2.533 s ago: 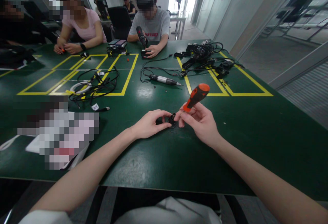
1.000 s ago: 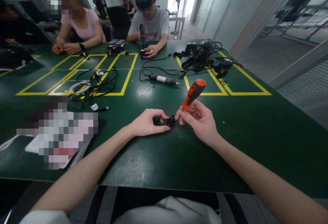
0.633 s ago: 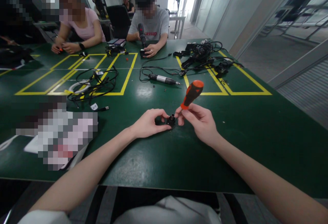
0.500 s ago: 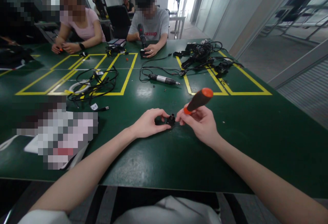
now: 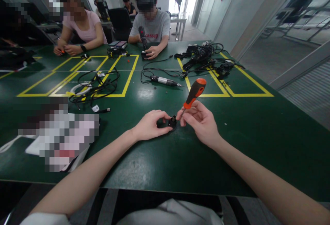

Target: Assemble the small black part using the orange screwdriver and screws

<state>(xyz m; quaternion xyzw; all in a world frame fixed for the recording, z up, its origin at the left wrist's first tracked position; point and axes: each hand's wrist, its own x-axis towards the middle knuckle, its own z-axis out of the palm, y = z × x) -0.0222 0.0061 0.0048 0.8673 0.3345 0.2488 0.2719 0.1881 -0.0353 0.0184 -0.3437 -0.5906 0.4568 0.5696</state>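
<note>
One screwdriver (image 5: pixel 195 93), long axis aslant, orange-black handle up and right, shank down-left toward small black part (image 5: pixel 172 123); tip hidden by fingers. Right hand (image 5: pixel 202 122) holds it over green tabletop (image 5: pixel 144 165), grip closed at shank. Left hand (image 5: pixel 148 125), grip nearly closed, pinches black part between thumb and fingers, neck up, on tabletop.

Screwdriver (image 5: pixel 195 93): orange and dark handle, rounded orange butt, thin shaft. You have it tilted in your right hand (image 5: pixel 203 122), butt up and to your right, shaft slanting down-left between the fingers; tip too small to make out. Black part (image 5: pixel 172 123): small, broad base, short hollow tube upright on top. You hold it between left thumb and fingers at the green tabletop (image 5: pixel 154 170), just beside the shaft's lower end.
</note>
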